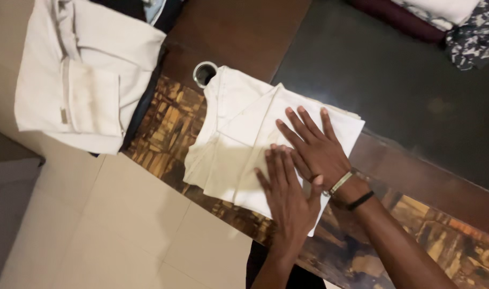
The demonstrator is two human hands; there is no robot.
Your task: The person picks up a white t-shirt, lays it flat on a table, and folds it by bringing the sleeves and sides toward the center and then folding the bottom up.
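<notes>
We press both palms flat, fingers spread, on the folded cream shirt [244,139] on the counter [415,225]: left hand [287,195] beside right hand [316,147], neither grip closed. A steel cup [203,73] touches the shirt's corner; folded cream trousers [84,75] lie well apart.

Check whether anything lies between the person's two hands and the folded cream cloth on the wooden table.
Nothing visible does. The left hand and the right hand both lie flat, palms down, directly on the folded cream cloth. The small round metal cup stands at the cloth's far corner, apart from both hands.
</notes>
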